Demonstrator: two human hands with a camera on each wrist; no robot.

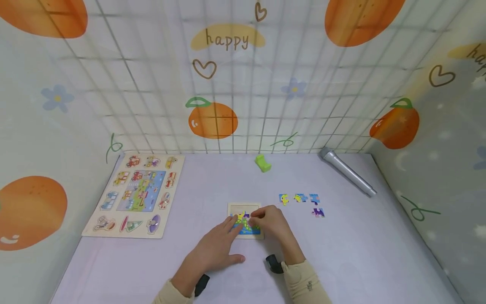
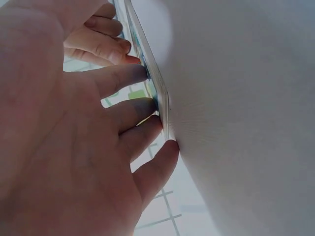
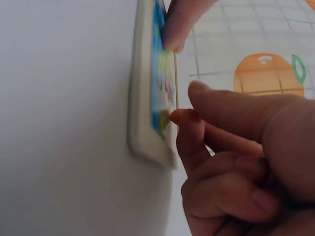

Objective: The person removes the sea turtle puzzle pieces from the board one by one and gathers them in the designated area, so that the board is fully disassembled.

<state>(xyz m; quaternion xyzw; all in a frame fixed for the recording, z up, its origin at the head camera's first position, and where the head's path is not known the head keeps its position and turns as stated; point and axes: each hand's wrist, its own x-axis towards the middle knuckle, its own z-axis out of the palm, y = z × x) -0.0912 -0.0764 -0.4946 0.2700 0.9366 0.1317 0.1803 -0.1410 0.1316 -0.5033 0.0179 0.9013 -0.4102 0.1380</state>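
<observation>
A small jigsaw puzzle in a pale wooden tray (image 1: 232, 207) lies in front of me, with blue, green, yellow and purple pieces set in its lower part. My left hand (image 1: 216, 249) is spread, its fingertips resting on the tray's left side and the puzzle. In the left wrist view, those fingers (image 2: 138, 118) look straight against the tray. My right hand (image 1: 274, 220) has its fingers curled and its fingertips over the puzzle's right part, beside a purple piece (image 1: 247, 215). The right wrist view shows its thumb (image 3: 221, 105) close to the forefinger; whether a piece is pinched there is unclear.
Several loose puzzle pieces (image 1: 300, 198) lie to the right of the tray, including a purple one (image 1: 319, 213). A larger vehicle puzzle board (image 1: 129, 226) is at left. Behind are a green block (image 1: 263, 163) and a silver microphone-shaped object (image 1: 347, 171), near the back curtain (image 1: 250, 109).
</observation>
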